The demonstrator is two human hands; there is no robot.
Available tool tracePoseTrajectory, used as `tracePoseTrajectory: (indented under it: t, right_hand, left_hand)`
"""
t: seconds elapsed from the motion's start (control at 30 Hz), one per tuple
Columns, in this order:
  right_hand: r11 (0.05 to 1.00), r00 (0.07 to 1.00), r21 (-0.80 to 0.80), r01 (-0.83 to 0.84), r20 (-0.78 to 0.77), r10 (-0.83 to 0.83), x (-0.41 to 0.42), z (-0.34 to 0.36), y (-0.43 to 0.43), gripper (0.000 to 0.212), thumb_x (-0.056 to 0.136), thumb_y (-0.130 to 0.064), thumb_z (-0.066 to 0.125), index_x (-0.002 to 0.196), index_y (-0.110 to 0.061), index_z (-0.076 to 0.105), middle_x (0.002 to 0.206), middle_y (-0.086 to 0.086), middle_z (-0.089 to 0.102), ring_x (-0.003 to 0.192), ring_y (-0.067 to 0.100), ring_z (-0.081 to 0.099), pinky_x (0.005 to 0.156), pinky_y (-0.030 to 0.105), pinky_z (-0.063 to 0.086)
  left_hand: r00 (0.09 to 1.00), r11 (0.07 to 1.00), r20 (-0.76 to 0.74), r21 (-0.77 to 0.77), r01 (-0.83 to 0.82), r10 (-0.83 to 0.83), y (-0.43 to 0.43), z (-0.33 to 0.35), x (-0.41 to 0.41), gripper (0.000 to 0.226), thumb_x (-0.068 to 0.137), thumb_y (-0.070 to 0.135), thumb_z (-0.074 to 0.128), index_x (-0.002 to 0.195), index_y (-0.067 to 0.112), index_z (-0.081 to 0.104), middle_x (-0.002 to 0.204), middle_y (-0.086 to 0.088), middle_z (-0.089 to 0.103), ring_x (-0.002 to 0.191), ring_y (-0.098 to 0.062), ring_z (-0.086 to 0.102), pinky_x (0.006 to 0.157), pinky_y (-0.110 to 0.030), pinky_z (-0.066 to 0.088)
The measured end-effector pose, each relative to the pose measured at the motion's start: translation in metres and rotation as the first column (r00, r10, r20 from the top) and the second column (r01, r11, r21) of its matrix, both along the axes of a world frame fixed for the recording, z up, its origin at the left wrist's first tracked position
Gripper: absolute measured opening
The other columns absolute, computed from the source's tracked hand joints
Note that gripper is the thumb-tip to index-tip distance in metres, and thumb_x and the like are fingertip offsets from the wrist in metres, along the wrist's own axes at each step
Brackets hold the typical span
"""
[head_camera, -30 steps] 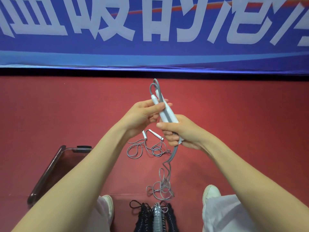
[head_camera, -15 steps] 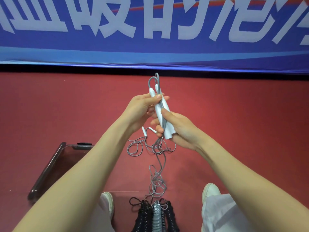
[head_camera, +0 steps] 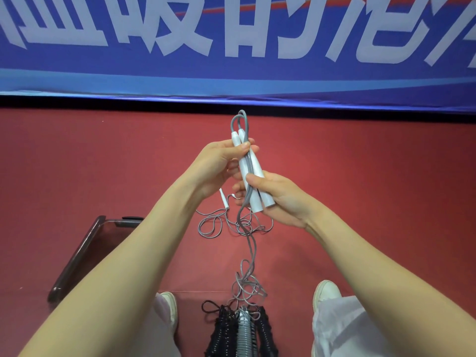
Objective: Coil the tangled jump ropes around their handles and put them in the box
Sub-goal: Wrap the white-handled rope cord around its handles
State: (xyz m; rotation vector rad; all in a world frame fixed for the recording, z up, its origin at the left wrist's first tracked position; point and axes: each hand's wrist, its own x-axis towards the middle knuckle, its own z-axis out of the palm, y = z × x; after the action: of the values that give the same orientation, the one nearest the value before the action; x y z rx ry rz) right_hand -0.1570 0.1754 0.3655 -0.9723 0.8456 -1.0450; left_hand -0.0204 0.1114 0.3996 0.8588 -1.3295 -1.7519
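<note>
The blue banner (head_camera: 154, 76) bears cropped white Chinese characters, including 的.

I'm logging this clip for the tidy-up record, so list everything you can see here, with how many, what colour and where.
held jump rope: one, white handles, grey cord, raised at centre, cord trailing down
loose jump rope: one, white handles, thin grey cord, tangled, lying just past the held one
coiled ropes: three, two black and one grey, bottom centre
box: one, dark translucent, lower left
banner: one, blue with white characters, along the back
floor: one, red, under everything
shoes: two, white, bottom edge
left hand: one, pinches the handles' upper end
right hand: one, grips their lower end
</note>
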Motion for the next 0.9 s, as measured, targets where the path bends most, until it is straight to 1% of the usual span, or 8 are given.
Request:
tracePoseTrajectory:
  t: [0.1, 0.2, 0.27, 0.4, 0.5, 0.6, 0.77, 0.9]
  right_hand:
    - [0.971, 0.911, -0.111, 0.213, -0.336, -0.238, 0.01, -0.005, 0.0, 0.014, 0.098, -0.022, 0.052, 0.105, -0.01, 0.055, 0.079, 0.002, 0.061, 0.072, 0.014, 0.057, 0.067, 0.024, 0.046]
    - [0.894, 0.518, -0.38, 0.237, -0.729, -0.448, 0.012, -0.011, 0.004, 0.032, 0.092, -0.04, 0.06, 0.091, -0.011, 0.048, 0.078, 0.003, 0.057, 0.07, 0.019, 0.048, 0.055, 0.027, 0.033]
    - [0.875, 0.408, -0.436, 0.209, -0.774, -0.484, 0.011, -0.013, 0.007, 0.047, 0.085, -0.047, 0.066, 0.091, -0.006, 0.043, 0.075, 0.003, 0.051, 0.066, 0.021, 0.041, 0.051, 0.03, 0.027]
    - [0.862, 0.485, -0.436, 0.258, -0.714, -0.506, 0.013, -0.011, 0.008, 0.052, 0.079, -0.049, 0.071, 0.091, -0.007, 0.044, 0.068, 0.0, 0.047, 0.06, 0.021, 0.038, 0.05, 0.027, 0.029]
    - [0.842, 0.49, -0.437, 0.316, -0.684, -0.54, 0.017, -0.009, 0.007, 0.053, 0.075, -0.052, 0.073, 0.091, -0.009, 0.047, 0.071, 0.005, 0.056, 0.062, 0.028, 0.052, 0.056, 0.038, 0.043]
    - [0.839, 0.499, -0.442, 0.318, -0.675, -0.544, 0.017, -0.009, 0.003, 0.03, 0.082, -0.032, 0.064, 0.091, -0.01, 0.047, 0.07, 0.012, 0.061, 0.058, 0.033, 0.061, 0.053, 0.044, 0.053]
    - [0.955, 0.807, -0.249, 0.164, -0.523, -0.275, 0.008, 0.004, 0.002, 0.01, 0.092, -0.006, 0.056, 0.09, -0.013, 0.048, 0.071, 0.013, 0.057, 0.048, 0.023, 0.056, 0.039, 0.027, 0.044]
    - [0.975, 0.826, -0.206, 0.086, -0.533, -0.186, 0.005, 0.007, 0.003, 0.007, 0.096, -0.01, 0.05, 0.098, -0.01, 0.043, 0.074, 0.008, 0.059, 0.045, 0.015, 0.047, 0.036, 0.021, 0.031]
  left_hand:
    - [0.998, 0.998, 0.053, -0.056, -0.03, 0.033, -0.003, -0.005, -0.001, 0.015, 0.095, 0.012, 0.057, 0.091, 0.015, 0.07, 0.088, 0.002, 0.068, 0.063, -0.007, 0.045, 0.06, -0.018, 0.039]
    - [0.996, 0.994, 0.047, -0.088, -0.071, 0.075, -0.004, -0.007, -0.004, 0.016, 0.095, 0.012, 0.057, 0.089, 0.017, 0.071, 0.089, 0.001, 0.067, 0.066, -0.007, 0.049, 0.063, -0.019, 0.039]
    - [0.996, 0.991, 0.042, -0.11, -0.075, 0.08, -0.003, -0.005, -0.005, 0.015, 0.095, 0.012, 0.057, 0.09, 0.016, 0.07, 0.089, 0.003, 0.067, 0.065, -0.005, 0.055, 0.063, -0.016, 0.043]
    - [0.998, 0.992, 0.019, -0.109, -0.062, 0.065, -0.002, -0.005, -0.007, 0.014, 0.095, 0.011, 0.056, 0.092, 0.015, 0.069, 0.087, 0.004, 0.069, 0.071, -0.007, 0.06, 0.07, -0.018, 0.047]
    - [0.998, 0.987, 0.014, -0.15, -0.06, 0.063, 0.0, -0.003, -0.01, 0.015, 0.095, 0.011, 0.056, 0.089, 0.014, 0.07, 0.095, 0.003, 0.066, 0.075, -0.008, 0.06, 0.074, -0.02, 0.046]
    - [0.996, 0.978, 0.039, -0.199, -0.068, 0.078, 0.001, -0.001, -0.01, 0.016, 0.095, 0.011, 0.056, 0.088, 0.015, 0.07, 0.099, 0.002, 0.065, 0.079, -0.008, 0.059, 0.078, -0.022, 0.045]
    - [0.995, 0.99, 0.009, -0.099, -0.098, 0.099, -0.005, 0.002, -0.001, 0.014, 0.095, 0.01, 0.057, 0.09, 0.013, 0.069, 0.09, 0.001, 0.069, 0.084, -0.014, 0.058, 0.082, -0.025, 0.044]
    - [0.997, 0.997, -0.012, 0.003, -0.074, 0.074, -0.01, -0.001, -0.002, 0.011, 0.094, 0.011, 0.057, 0.099, 0.012, 0.067, 0.086, 0.005, 0.075, 0.088, -0.014, 0.054, 0.08, -0.024, 0.041]
